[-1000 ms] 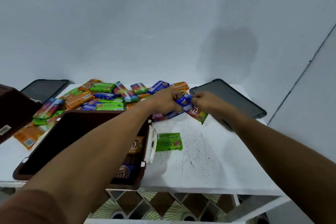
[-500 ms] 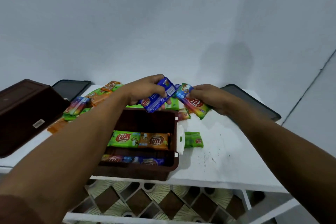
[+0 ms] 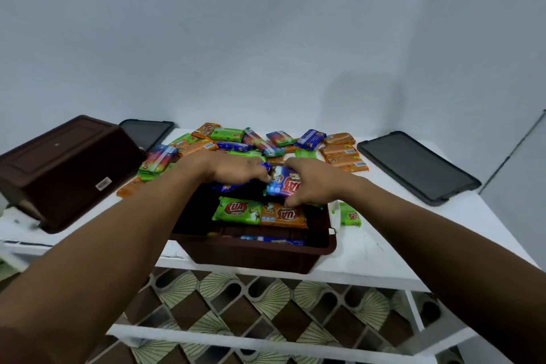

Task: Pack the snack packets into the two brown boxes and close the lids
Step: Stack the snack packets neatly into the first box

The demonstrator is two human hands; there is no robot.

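Box [image 3: 251, 251] beneath; left hand [image 3: 233, 168] grips blue packet [image 3: 226, 187], right hand [image 3: 313, 183] grips red-blue packet [image 3: 283, 185].

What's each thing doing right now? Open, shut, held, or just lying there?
Left hand, holds a blue packet
Right hand, holds a second blue packet
Front brown box, open, partly filled
Left brown box, tipped over, inside hidden
Left lid, off, flat on table
Right lid, off, flat on table
Packet pile, loose on table

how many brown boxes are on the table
2. One open brown box at the table's near edge, holding snack packets; one overturned brown box at the left. None seems hidden.
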